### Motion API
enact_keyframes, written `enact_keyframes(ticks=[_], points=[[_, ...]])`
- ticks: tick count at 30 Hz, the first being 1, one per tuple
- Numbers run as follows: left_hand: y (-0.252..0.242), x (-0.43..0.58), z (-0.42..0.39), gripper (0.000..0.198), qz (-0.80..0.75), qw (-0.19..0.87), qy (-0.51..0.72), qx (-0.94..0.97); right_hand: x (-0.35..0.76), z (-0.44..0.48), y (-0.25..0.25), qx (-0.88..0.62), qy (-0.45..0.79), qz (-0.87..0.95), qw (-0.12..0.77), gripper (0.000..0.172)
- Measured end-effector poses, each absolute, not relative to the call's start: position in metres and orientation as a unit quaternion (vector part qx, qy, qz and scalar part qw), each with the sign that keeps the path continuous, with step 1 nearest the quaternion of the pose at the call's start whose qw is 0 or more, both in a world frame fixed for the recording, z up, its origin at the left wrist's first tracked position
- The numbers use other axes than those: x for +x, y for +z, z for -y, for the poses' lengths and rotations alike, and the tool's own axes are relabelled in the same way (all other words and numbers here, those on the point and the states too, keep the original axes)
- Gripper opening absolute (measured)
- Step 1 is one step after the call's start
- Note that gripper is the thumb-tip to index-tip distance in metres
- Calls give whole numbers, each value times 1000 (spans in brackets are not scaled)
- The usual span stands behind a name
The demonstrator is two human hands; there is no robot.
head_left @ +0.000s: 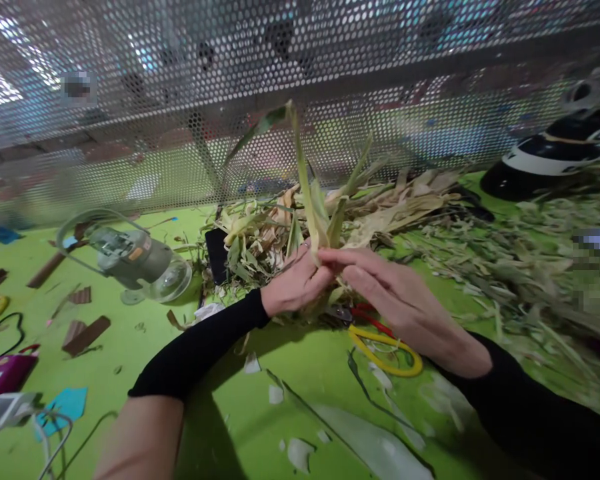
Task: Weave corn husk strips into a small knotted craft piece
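Pale green corn husk leaves (317,213) rise upright and spread outward from between my two hands. My left hand (300,283) is closed around the base of the bundle. With fingers pinched at the same base, my right hand (405,307) meets it from the right; its fingertips touch the husk and the left fingers. Just below the hands lie yellow-handled scissors (410,370) and a red-handled tool (373,321), partly covered by my right hand. A heap of loose husks (400,207) sits behind the hands. What lies inside the grip is hidden.
A perforated metal screen (190,120) closes off the back of the green table (145,347). At left are a tipped lantern-like container (140,260), a purple power strip (10,377) and cables. A black phone (217,257) lies by the heap. Husk scraps (530,287) cover the right side.
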State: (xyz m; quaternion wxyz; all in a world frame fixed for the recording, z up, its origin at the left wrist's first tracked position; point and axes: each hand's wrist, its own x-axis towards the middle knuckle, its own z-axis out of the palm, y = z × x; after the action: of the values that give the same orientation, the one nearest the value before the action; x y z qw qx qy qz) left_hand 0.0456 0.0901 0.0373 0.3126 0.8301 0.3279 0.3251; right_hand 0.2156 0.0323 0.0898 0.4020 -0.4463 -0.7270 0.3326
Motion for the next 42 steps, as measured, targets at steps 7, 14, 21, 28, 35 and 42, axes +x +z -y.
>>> enact_keyframes(ticks=[7,14,21,28,35,42], points=[[40,43,-90,39,-304,398,341,796,221,-47,80,-517,164,729,417,24],[40,47,-85,53,-321,448,296,780,226,-54,76,-526,237,675,461,31],[36,48,-82,66,-300,442,264,803,233,-56,83,-529,306,637,470,46],[33,49,-82,67,-325,471,284,769,239,-57,86,-514,342,639,459,53],[33,49,-80,70,-301,463,306,775,233,-56,86,-514,373,631,445,57],[26,49,-87,82,-372,422,396,726,236,-57,84,-506,303,692,417,37]])
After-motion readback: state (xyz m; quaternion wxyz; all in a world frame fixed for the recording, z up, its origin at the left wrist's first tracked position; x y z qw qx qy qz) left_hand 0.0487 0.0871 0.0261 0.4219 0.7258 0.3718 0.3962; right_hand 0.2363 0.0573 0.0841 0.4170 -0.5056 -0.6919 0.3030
